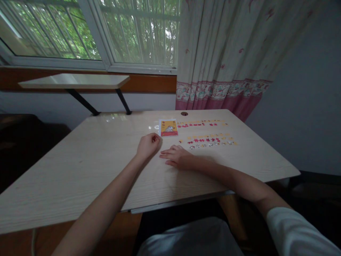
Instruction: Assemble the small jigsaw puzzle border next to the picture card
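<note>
My left hand [149, 145] is closed, its fingers curled in near the lower left corner of a picture card. Whatever it may hold is hidden. My right hand [178, 157] lies low over the table just to the right, palm down with fingers apart and nothing seen in it. The picture card [169, 127] is yellow and red with a white spotted animal on it. Right of the card lie rows of small jigsaw pieces: yellow pieces [209, 136], red pieces [205, 140] and whitish pieces [210, 144]. A single yellow piece [180, 141] sits apart, above my right hand.
The pale wooden table [87, 156] carries a raised shelf [80, 81] on black supports at its back left. A round cable hole [184, 113] is near the back edge. Behind are a window [141, 32] and a long patterned curtain [213, 64].
</note>
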Tool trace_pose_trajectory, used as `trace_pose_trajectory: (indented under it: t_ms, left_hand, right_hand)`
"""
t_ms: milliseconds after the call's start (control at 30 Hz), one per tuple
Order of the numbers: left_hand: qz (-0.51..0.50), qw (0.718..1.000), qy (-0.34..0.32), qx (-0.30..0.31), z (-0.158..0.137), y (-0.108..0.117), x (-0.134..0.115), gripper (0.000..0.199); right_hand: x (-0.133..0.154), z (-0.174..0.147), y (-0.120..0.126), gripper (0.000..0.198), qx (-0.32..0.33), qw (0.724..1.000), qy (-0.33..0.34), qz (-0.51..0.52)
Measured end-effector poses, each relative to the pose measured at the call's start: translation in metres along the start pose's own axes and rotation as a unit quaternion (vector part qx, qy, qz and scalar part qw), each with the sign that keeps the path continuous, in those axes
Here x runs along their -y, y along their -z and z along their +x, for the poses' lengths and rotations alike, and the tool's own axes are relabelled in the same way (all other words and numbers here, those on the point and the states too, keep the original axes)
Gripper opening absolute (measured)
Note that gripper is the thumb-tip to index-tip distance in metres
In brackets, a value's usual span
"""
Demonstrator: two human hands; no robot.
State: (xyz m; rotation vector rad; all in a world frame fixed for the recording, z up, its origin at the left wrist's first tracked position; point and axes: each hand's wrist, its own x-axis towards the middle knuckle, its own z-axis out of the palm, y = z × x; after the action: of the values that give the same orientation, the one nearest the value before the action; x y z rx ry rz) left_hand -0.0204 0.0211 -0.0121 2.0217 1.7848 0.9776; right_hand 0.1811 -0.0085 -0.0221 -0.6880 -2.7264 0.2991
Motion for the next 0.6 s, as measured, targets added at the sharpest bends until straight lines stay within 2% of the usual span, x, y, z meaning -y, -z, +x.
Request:
trace_pose_trajectory:
  t_ms: [133, 233, 400, 500, 600]
  left_hand:
    - [0.003, 1.0, 0.017, -0.005, 0.002, 0.001, 0.003, 0.022]
    - [0.004, 1.0, 0.008, 0.005, 0.002, 0.0, 0.003, 0.021]
    - [-0.017, 1.0, -0.011, 0.019, 0.0, -0.003, 0.003, 0.021]
    - [-0.061, 0.997, -0.024, 0.032, 0.0, -0.006, 0.003, 0.021]
    - [-0.125, 0.991, -0.02, 0.041, 0.0, -0.01, 0.002, 0.02]
  right_hand:
    - [0.0, 0.002, 0.003, 0.021, 0.004, 1.0, -0.014, 0.022]
    - [-0.004, 0.003, 0.013, 0.011, 0.033, 0.997, -0.021, 0.063]
    - [-0.005, 0.001, 0.025, 0.024, 0.072, 0.984, -0.08, 0.139]
    - [-0.004, -0.003, 0.023, 0.025, 0.057, 0.972, -0.107, 0.203]
    - [-0.008, -0.003, 0.017, 0.018, 0.008, 0.946, -0.143, 0.292]
